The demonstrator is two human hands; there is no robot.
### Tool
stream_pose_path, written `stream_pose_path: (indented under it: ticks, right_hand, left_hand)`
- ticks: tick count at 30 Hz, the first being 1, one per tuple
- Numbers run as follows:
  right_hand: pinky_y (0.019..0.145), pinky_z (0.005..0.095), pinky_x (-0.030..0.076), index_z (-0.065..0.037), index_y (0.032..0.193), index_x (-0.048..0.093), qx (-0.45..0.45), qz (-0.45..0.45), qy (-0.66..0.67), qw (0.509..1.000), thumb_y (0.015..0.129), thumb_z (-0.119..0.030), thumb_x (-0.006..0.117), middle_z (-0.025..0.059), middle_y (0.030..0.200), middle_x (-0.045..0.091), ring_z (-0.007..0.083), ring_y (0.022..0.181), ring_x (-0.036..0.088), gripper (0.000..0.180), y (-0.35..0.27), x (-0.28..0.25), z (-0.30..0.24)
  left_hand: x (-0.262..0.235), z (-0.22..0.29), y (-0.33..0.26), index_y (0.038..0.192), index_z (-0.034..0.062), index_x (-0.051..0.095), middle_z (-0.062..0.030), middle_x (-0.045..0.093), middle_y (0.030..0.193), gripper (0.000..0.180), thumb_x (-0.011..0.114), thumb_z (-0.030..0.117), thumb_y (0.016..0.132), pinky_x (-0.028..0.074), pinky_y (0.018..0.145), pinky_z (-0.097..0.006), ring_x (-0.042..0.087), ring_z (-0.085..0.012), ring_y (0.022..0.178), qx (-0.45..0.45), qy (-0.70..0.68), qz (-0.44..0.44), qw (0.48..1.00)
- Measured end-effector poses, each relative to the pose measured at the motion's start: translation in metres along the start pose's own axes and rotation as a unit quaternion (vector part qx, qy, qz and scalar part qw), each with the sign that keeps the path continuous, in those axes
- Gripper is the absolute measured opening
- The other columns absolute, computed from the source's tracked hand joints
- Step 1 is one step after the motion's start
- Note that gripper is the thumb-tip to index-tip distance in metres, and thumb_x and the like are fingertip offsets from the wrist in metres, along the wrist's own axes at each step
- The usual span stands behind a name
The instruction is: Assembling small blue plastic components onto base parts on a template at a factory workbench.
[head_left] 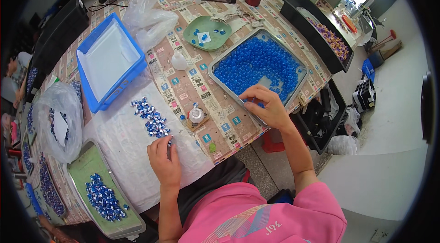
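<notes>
Currently reaches with the right hand point(266, 107) over the near rim of a metal tray point(227, 87) of blue beads point(256, 59), right of center in the frame, with thumb and fingers drawn together; cannot tell whether around a bead. Rests the left hand point(164, 160), with fingers curled, at the lower end of a cluster of blue-and-white beads point(158, 127) on a white sheet point(119, 135), left of center; cannot tell whether grasping one. Works beside a blue tray point(121, 85) at upper left and a green tray point(88, 159) at lower left.
</notes>
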State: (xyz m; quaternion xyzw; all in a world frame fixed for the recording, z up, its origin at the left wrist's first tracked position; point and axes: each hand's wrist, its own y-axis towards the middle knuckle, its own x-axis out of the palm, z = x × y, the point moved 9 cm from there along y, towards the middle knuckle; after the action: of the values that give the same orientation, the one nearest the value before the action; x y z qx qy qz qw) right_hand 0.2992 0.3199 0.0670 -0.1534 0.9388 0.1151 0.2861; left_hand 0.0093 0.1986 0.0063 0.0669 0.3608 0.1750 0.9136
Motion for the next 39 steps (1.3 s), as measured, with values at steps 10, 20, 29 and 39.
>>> stream_pose_path:
  ticks: [10, 20, 29, 39]
  right_hand:
    - [0.082, 0.022, 0.049, 0.001, 0.107, 0.065, 0.123, -0.08, 0.292, 0.945, 0.086, 0.005, 0.069, 0.0023, 0.106, 0.064, 0.0075, 0.093, 0.06, 0.021, -0.003, 0.078, -0.018]
    - [0.087, 0.024, 0.051, 0.003, 0.106, 0.067, 0.138, -0.134, 0.334, 0.923, 0.087, 0.007, 0.068, 0.0066, 0.113, 0.063, 0.0109, 0.101, 0.062, 0.02, -0.004, 0.131, -0.049]
    - [0.085, 0.024, 0.052, 0.003, 0.1, 0.069, 0.078, -0.078, 0.243, 0.964, 0.085, 0.006, 0.069, 0.0082, 0.112, 0.065, 0.0121, 0.096, 0.064, 0.015, 0.002, 0.144, -0.067]
    - [0.073, 0.0287, 0.052, -0.003, 0.093, 0.072, -0.08, -0.023, -0.049, 0.995, 0.075, 0.001, 0.075, 0.0072, 0.089, 0.07, 0.0176, 0.086, 0.067, 0.019, 0.027, 0.149, -0.113]
  left_hand:
    - [-0.027, -0.019, -0.008, 0.108, 0.0012, 0.066, -0.0094, 0.064, 0.097, 0.025, 0.066, -0.004, 0.084, 0.05, 0.078, -0.03, 0.061, -0.0211, 0.089, 0.006, -0.047, 0.047, 0.998]
    - [-0.026, -0.044, -0.037, 0.114, -0.0017, 0.065, -0.0045, 0.066, 0.102, 0.022, 0.066, 0.002, 0.093, 0.054, 0.083, -0.026, 0.066, -0.014, 0.088, -0.263, -0.51, -0.036, 0.818]
    - [-0.022, -0.055, -0.051, 0.116, -0.0009, 0.063, -0.0097, 0.067, 0.107, 0.024, 0.065, -0.001, 0.092, 0.057, 0.088, -0.03, 0.068, -0.0187, 0.097, -0.365, -0.668, -0.087, 0.642]
    - [-0.023, -0.056, -0.057, 0.111, 0.0011, 0.062, -0.0084, 0.068, 0.104, 0.016, 0.063, 0.005, 0.096, 0.06, 0.083, -0.027, 0.069, -0.0172, 0.095, -0.38, -0.693, -0.09, 0.606]
